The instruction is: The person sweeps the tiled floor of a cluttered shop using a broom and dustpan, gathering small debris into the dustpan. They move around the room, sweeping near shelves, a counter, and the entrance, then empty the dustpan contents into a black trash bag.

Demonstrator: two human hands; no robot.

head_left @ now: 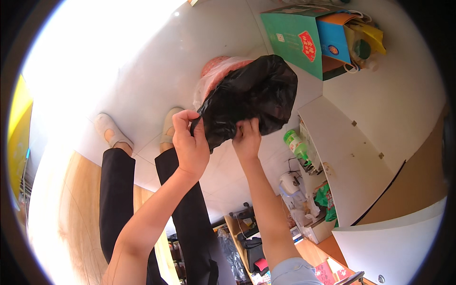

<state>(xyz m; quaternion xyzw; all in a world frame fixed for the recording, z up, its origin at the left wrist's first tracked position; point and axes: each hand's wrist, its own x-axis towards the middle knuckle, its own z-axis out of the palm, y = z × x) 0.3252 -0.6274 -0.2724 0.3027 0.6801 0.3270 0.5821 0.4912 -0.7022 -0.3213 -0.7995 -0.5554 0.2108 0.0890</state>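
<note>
A crumpled black plastic bag (256, 90) spreads in front of me, above the pale floor. My left hand (191, 149) pinches its near left edge between thumb and fingers. Farther right, my right hand (248, 141) has its fingers curled into the bag's near edge, with the fingertips partly hidden by the plastic. Behind the bag stands a pink container (216, 65), perhaps a waste bin, with clear plastic film (204, 90) around its side. The black bag covers much of it, so I cannot tell how far the plastic goes over its rim.
A green paper bag (289, 40) and a blue and orange bag (335, 42) stand at the far right. An open white cabinet (342, 137) has a green bottle (295, 143) beside it. My shoes (110, 128) are on the tiles at left. Strong light washes out the upper left.
</note>
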